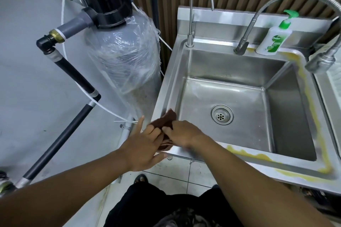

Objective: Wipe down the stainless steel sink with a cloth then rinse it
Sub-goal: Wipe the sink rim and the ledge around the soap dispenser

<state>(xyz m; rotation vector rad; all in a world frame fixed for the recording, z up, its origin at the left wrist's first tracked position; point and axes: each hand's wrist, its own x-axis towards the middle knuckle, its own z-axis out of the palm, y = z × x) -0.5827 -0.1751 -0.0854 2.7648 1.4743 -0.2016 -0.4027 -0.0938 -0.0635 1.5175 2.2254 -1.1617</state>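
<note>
Right of the wrapped tank (pixel 127 57), the left hand (pixel 145 143) rests straight-fingered on the cloth (pixel 167 119) at the front-left corner of the sink (pixel 167 83) rim, the right hand (pixel 181 134) pinching it.

Sink (pixel 167 79) rim with brown cloth (pixel 168 119) front-left, soap bottle (pixel 273 42) at back
</note>
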